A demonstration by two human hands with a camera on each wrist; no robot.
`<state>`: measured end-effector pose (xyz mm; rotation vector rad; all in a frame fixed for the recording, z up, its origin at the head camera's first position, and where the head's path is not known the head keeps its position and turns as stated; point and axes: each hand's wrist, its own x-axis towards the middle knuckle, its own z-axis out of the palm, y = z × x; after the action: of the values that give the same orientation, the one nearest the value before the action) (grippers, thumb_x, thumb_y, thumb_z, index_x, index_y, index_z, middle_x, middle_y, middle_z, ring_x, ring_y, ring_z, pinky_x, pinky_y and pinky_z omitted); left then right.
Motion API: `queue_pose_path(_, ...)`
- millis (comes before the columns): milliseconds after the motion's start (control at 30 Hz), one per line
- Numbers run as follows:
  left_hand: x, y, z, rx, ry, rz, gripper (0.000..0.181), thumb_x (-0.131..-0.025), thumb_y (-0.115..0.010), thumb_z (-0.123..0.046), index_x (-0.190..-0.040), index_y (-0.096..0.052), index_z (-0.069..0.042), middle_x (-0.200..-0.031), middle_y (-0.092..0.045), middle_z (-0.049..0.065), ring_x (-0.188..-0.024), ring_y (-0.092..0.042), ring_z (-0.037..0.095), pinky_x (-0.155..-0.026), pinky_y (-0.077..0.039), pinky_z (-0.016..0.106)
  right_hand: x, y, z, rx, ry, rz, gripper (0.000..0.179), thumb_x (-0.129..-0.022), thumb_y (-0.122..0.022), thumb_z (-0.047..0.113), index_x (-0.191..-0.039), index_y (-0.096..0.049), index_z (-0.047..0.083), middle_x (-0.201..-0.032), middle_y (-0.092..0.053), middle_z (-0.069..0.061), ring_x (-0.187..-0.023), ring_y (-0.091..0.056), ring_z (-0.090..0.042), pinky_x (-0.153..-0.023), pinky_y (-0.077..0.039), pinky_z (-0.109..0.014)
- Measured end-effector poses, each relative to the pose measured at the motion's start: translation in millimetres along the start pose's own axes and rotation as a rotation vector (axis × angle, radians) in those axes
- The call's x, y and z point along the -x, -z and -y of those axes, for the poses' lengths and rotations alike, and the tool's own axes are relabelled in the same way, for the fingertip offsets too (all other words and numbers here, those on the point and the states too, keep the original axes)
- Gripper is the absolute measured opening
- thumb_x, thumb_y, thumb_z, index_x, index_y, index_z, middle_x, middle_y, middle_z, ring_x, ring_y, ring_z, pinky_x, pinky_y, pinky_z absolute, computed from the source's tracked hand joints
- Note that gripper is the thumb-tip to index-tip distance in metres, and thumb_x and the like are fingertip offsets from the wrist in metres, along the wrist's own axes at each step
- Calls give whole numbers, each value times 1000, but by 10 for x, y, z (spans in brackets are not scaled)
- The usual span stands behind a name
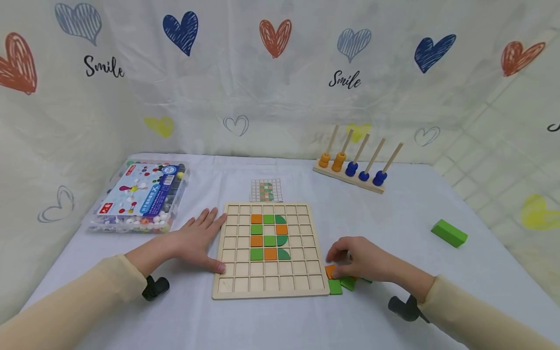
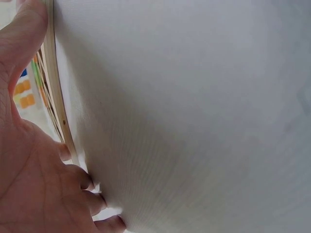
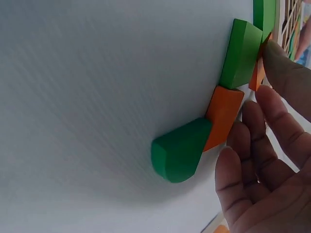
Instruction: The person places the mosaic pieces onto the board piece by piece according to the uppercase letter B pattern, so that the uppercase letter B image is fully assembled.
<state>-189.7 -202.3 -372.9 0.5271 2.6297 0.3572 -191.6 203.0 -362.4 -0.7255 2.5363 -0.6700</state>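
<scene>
Both hands are at the wooden grid board (image 1: 271,287), one on each side of it. On the left, the left hand (image 1: 199,240) lies flat on the white table (image 1: 131,316) with its fingers straight and a little spread; they hold nothing. Its thumb and fingertips touch the left edge of the board, and the left wrist view shows the thumb (image 2: 22,34) pressed against that thin wooden edge (image 2: 57,97). Behind this hand and further left stands a clear plastic box of beads (image 1: 140,197).

Just right of the left hand's fingers, inside the board, orange and green tiles (image 1: 269,233) fill a small block of cells in the upper middle part; the cells next to the fingers are bare. Behind the board lies a small pattern card (image 1: 266,190).

On the other side, the right hand (image 1: 365,260) is curled over a small heap of loose tiles (image 1: 341,282) that lies just beside the lower right corner of the board. The right wrist view shows its fingers (image 3: 257,145) bent toward a green rounded piece (image 3: 177,150), an orange square (image 3: 223,116) and a green tile (image 3: 240,53), with the thumb touching an orange tile near the board. I cannot tell if any tile is really pinched.

Far behind this hand stands a bead abacus (image 1: 354,167), and well to its right lies a green block (image 1: 448,233).
</scene>
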Motion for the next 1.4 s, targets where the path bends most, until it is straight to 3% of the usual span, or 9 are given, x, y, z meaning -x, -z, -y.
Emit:
queue_pose_path(400, 15, 2, 12, 2, 4, 5, 130, -77, -74, -73, -164, -8, -2, -170, 3, 29, -157, 4, 51, -123, -6, 72, -88, -30, 9, 139, -82, -108, 15, -87, -82, 21, -98, -73, 14, -91, -70, 8, -82, -59, -7, -75, -54, -24)
queue_pose_path(700, 4, -7, 13, 4, -3, -2, 130, -77, -75, -72, -164, -9, -1, -169, 2, 30, -156, 3, 52, -122, -6, 73, -88, 10, -5, 101, -106, -82, 24, -83, -85, 16, -104, -73, 12, -96, -70, 6, -87, -60, -11, -82, -57, -31)
queue_pose_path(1000, 8, -5, 10, 5, 3, -4, 129, -77, -75, -72, -164, -9, -2, -170, 1, 29, -156, 3, 52, -122, -6, 72, -115, -7, 28, 136, -144, -89, 21, -87, -81, 13, -105, -72, 9, -95, -69, 3, -84, -57, -13, -80, -57, -31)
queue_pose_path(1233, 14, 4, 9, 3, 0, -1, 129, -77, -75, -71, -164, -9, -1, -169, 2, 30, -156, 3, 52, -122, -6, 72, -136, 12, 76, 120, -161, -153, 19, -91, -77, 10, -109, -70, 8, -94, -69, 1, -85, -57, -14, -80, -57, -31)
queue_pose_path(1400, 4, 2, 9, 6, 6, -5, 129, -77, -75, -70, -164, -9, -2, -170, 2, 29, -156, 3, 51, -123, -5, 71, -177, 10, 172, 99, -127, -188, 19, -92, -76, 10, -109, -69, 9, -91, -67, 3, -86, -57, -14, -80, -56, -29)
